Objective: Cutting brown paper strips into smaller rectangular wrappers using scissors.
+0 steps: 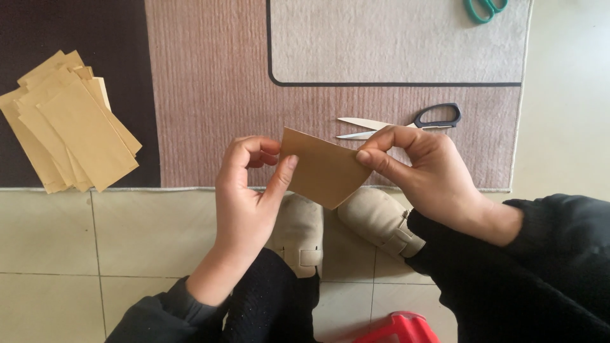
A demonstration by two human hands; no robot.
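What my own hands and the frame edges are keeping from view

My left hand [244,190] and right hand [426,171] are covering the side edges of the brown paper piece [324,166], which is hiding the toes of my beige shoes [305,232]. My right hand is also hiding part of the black-handled scissors [406,124], where the blades meet the handle. The green-handled scissors [486,9] are running off the top edge, and the red object [397,330] is being cut by the bottom edge, so I cannot tell what it is.
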